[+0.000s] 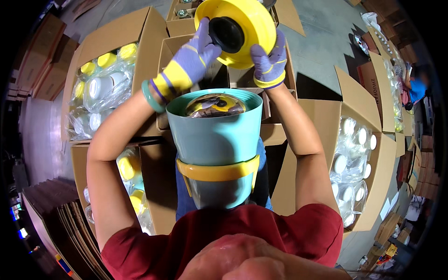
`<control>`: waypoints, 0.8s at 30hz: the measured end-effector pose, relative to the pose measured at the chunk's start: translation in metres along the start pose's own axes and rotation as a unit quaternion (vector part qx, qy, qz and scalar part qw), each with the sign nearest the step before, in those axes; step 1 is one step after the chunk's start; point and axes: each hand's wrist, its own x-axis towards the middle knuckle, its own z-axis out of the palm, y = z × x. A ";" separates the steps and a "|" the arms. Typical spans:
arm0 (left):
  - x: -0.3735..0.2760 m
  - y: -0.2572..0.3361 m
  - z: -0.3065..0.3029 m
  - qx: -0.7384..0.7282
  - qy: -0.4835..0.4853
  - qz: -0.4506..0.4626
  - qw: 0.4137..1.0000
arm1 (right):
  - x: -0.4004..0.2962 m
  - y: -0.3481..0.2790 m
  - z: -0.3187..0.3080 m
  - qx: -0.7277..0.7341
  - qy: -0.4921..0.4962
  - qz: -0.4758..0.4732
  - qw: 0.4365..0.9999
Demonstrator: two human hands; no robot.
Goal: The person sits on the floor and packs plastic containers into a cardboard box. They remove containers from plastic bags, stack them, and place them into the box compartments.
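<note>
My left hand (196,59) and my right hand (270,64), both in purple and yellow knit gloves, hold up a round yellow plastic part (257,24), dished like a bowl. A black round piece (226,35) sits in its middle, and my left fingers reach to that piece's edge. My right fingers grip the yellow rim on the other side. Below my hands, against my body, stands a turquoise plastic vessel (213,140) with a yellow band (217,171) around it. Inside its open top lies a mirror-like, silvery dome (217,105) that reflects the yellow part.
A cardboard box with dividers (171,45) stands behind the vessel. Open cartons on the left (115,31) and right (379,168) hold bagged containers with yellow or white tops. Flattened cardboard (70,224) is stacked at lower left. Another person (416,89) is at far right.
</note>
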 end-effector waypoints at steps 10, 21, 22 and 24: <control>-0.003 0.027 -0.027 -0.130 0.033 0.007 0.991 | 0.002 -0.023 0.021 -0.147 -0.122 -0.101 0.976; -0.003 0.023 -0.039 0.278 0.138 0.221 0.924 | 0.019 -0.044 0.031 -0.054 -0.015 0.048 0.997; -0.002 0.025 -0.033 0.253 0.120 0.163 0.946 | 0.019 -0.035 0.031 -0.137 -0.033 -0.030 0.990; -0.002 0.032 -0.035 0.314 0.089 0.204 0.923 | 0.014 -0.038 0.039 -0.084 -0.012 -0.028 0.996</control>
